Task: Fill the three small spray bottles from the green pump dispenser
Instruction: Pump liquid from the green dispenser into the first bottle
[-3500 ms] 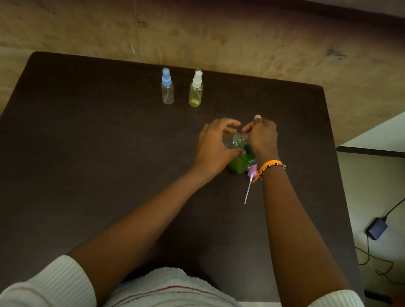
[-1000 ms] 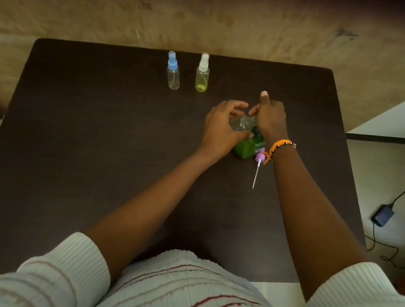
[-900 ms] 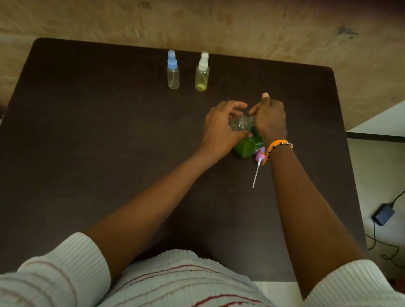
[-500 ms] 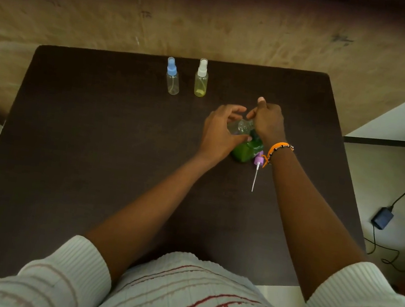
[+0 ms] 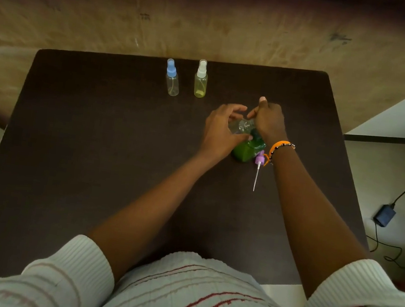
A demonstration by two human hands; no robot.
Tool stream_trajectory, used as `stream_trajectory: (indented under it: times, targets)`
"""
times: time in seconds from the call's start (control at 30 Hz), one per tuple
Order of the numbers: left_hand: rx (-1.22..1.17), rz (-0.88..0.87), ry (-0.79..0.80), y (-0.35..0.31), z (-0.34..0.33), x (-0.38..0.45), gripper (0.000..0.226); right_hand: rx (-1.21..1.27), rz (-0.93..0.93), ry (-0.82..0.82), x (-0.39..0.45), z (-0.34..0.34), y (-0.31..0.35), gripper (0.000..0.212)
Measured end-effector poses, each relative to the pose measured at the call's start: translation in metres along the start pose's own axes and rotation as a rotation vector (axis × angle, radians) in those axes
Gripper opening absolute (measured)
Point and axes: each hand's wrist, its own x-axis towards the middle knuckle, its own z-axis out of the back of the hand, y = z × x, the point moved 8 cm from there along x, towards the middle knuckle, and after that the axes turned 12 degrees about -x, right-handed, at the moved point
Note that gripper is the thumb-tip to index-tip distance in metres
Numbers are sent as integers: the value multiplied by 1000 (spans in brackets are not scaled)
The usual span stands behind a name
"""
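- Overhead, head view: left hand (image 5: 219, 129) curls round a clear small bottle (image 5: 241, 127), tipped at the spout of the green pump dispenser (image 5: 248, 149) mid-table.
- Right hand (image 5: 268, 121) sits on the pump, fingers curled; exact grip unclear.
- Purple spray cap (image 5: 259, 159) lies just beside the dispenser.
- Blue-capped bottle (image 5: 172, 78) and white-capped bottle (image 5: 201, 79) stand well apart, capped.
- Advice: keep the bottle mouth under the spout, press slowly.

My dark brown table (image 5: 89, 162) carries a clear bottle with a blue cap (image 5: 172, 78) and a yellow bottle with a white cap (image 5: 201, 80). My green dispenser (image 5: 246, 150) stands by a lilac spray head (image 5: 259, 159). An orange bracelet (image 5: 278, 146) rings my wrist; my sleeves (image 5: 78, 274) are white, striped red.
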Motion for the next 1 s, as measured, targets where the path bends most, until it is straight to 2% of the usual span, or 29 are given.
stream_trajectory:
  times: [0.17, 0.4, 0.63, 0.83, 1.0]
  targets:
    - [-2, 18, -14, 4, 1, -1, 61, -59, -11, -37, -2, 0, 0, 50]
    - [-10, 20, -12, 2, 1, -1, 61, -28, 25, 26, 2, -2, 2, 58]
    - [-6, 41, -29, 2, 2, 0, 61, -50, 15, -44, 1, 1, 2, 53]
    - [-19, 40, -11, 2, 1, -1, 61, -41, 25, 27, 1, 1, 4, 58]
    - [-25, 55, -16, 7, 0, -1, 60, -42, -1, -32, 0, 2, 1, 54]
